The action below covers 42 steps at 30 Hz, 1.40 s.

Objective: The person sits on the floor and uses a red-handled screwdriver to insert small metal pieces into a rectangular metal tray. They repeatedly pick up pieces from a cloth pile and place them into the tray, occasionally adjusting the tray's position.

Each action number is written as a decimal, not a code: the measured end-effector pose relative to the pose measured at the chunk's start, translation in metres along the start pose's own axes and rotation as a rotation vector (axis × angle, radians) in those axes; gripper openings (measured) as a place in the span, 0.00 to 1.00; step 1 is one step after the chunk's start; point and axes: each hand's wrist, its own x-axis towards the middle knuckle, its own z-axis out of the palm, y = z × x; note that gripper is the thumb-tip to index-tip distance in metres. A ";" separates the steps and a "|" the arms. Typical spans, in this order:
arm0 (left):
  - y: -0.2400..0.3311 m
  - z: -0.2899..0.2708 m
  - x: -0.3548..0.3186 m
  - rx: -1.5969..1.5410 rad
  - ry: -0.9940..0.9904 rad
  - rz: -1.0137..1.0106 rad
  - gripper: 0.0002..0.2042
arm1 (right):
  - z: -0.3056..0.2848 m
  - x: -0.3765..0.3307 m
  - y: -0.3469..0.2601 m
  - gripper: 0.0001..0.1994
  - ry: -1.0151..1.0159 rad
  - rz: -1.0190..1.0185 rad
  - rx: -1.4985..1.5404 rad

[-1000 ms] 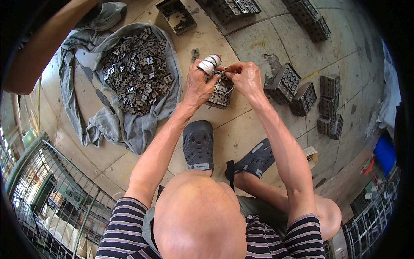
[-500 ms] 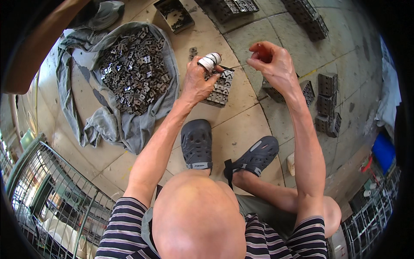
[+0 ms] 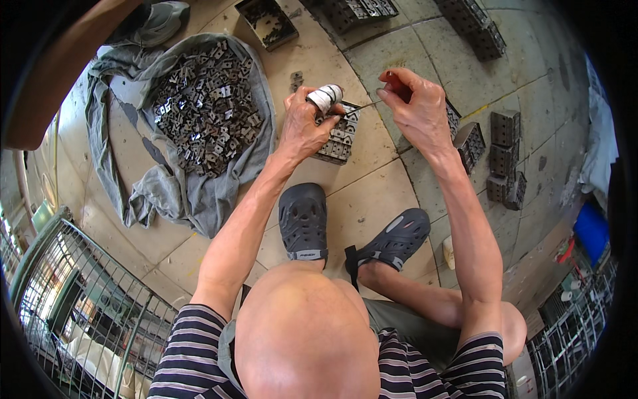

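Note:
My left hand (image 3: 304, 125), with white tape wound round one finger, is at the left edge of a small block of patterned metal pieces (image 3: 342, 138) on the floor. Its fingers are curled in toward the thumb over the block's upper part, and what lies between them is too small to make out. To the right of the block, my right hand (image 3: 420, 110) hangs in the air, curled, with a gap between thumb and fingertips. I see nothing in it. A heap of small metal clips (image 3: 209, 110) lies on a grey cloth (image 3: 189, 199) to the left.
Metal blocks (image 3: 504, 156) stand at the right, with another (image 3: 470, 146) beside my right wrist and more (image 3: 472, 30) farther back. An open box (image 3: 268, 25) holds dark bits. My clogs (image 3: 303, 219) are close below. A wire cage (image 3: 100, 299) is at the left; another person's arm (image 3: 63, 73) reaches in.
My right hand has shifted slightly down and left, uncovering more of the blocks behind its wrist. My left hand stays at the block with only a small finger shift.

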 end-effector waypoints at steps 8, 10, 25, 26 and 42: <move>0.003 0.003 0.002 -0.242 0.061 -0.161 0.18 | 0.008 0.008 -0.030 0.09 -0.230 -0.646 -0.253; 0.003 0.007 0.008 -0.306 0.179 -0.203 0.20 | 0.015 0.008 -0.041 0.08 -0.226 -0.389 -0.263; -0.005 0.020 0.030 -0.243 0.130 -0.244 0.27 | 0.068 -0.020 0.026 0.08 0.062 0.031 0.402; -0.005 0.020 0.029 -0.284 0.137 -0.270 0.26 | 0.072 -0.020 0.025 0.08 0.084 0.045 0.384; -0.006 0.018 0.020 -0.082 0.141 -0.214 0.29 | 0.074 -0.026 0.018 0.06 -0.008 0.039 0.341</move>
